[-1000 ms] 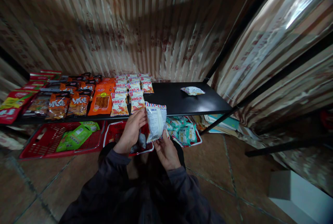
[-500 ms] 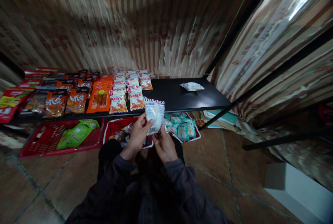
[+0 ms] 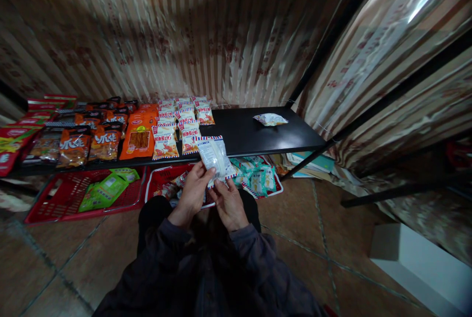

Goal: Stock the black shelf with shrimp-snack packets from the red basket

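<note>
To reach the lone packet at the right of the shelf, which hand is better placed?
Probably the right hand: it is on the same side as the lone packet. Both hands are at the held packet, the left hand farther left.

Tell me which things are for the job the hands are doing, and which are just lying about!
For the job:
White packet, in the left grip, with the right grip at its lower edge
Probably the similar striped-edge packets on the black shelf

Untouched, seemingly just lying about:
Orange packets
Green packets
Teal packets
White box
</note>
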`<state>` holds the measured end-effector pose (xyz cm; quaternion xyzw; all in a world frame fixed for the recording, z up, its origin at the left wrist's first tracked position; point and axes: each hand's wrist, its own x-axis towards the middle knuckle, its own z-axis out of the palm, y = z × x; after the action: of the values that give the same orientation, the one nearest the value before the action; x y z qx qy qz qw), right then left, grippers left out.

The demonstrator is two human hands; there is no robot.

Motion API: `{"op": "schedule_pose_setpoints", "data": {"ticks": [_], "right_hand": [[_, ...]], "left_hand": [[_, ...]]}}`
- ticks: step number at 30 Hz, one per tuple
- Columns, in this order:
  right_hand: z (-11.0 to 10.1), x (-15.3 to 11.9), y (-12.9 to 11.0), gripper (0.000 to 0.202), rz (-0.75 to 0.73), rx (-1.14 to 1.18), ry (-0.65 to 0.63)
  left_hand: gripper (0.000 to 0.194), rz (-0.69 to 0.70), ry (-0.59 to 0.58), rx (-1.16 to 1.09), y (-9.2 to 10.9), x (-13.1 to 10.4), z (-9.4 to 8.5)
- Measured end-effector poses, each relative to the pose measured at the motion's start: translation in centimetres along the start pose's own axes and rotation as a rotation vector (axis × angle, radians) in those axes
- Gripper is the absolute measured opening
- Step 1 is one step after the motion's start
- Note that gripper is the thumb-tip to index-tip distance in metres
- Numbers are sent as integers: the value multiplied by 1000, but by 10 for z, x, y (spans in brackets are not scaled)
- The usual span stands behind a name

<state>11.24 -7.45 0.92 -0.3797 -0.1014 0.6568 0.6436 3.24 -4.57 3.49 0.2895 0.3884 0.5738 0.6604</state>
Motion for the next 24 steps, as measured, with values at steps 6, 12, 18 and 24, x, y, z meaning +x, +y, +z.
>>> {"op": "schedule_pose_setpoints", "data": {"ticks": [6, 12, 18, 24], "right_hand": [[2, 0, 1, 38, -26, -75, -11], [1, -5, -1, 39, -40, -100, -32], [-6, 0, -9, 35, -64, -48, 56], [-13, 11, -19, 26, -89, -50, 94]], "left_hand": [[37, 9, 91, 14, 0, 0, -4], [36, 27, 72, 45, 1, 2, -3], [47, -48, 84, -12, 6, 3, -11], [50, -84, 51, -10, 5, 2, -21]]}}
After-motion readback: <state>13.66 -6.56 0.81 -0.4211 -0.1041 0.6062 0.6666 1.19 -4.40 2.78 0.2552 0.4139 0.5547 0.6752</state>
